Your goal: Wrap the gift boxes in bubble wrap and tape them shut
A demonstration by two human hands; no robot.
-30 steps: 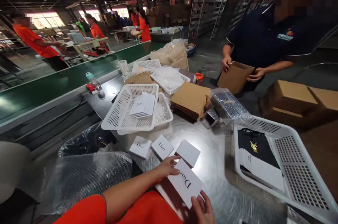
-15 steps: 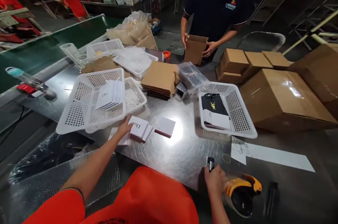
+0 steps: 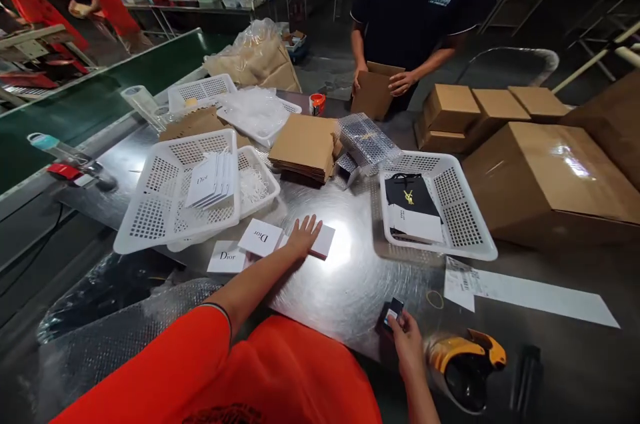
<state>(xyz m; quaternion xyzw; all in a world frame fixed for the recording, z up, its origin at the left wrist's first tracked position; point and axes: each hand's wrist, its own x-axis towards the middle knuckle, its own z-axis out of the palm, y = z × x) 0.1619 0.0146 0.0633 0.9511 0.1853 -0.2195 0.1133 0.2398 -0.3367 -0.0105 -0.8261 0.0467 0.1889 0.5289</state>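
My left hand (image 3: 302, 237) lies with fingers spread over the near end of a white card stack (image 3: 324, 241) with a reddish lower edge. Left of it on the metal table are white Dior cards (image 3: 261, 237) and another Dior card (image 3: 226, 257), which my forearm partly covers. Near the table's front edge, my right hand (image 3: 407, 337) grips a small black item with a white label (image 3: 393, 312), held between thumb and fingers; its exact kind is unclear.
White baskets hold Dior cards (image 3: 209, 179) and a black pouch (image 3: 407, 194). A yellow tape dispenser (image 3: 467, 367), paper strip (image 3: 545, 294) and rubber band (image 3: 435, 299) lie right. Flat cardboard (image 3: 303, 144) and bubble-wrapped boxes (image 3: 369, 139) are behind. Opposite, a co-worker holds a carton (image 3: 373, 94).
My left hand has moved right from the Dior cards onto the white stack, its fingers now spread. My right hand has turned the black item slightly, and its label shows differently.
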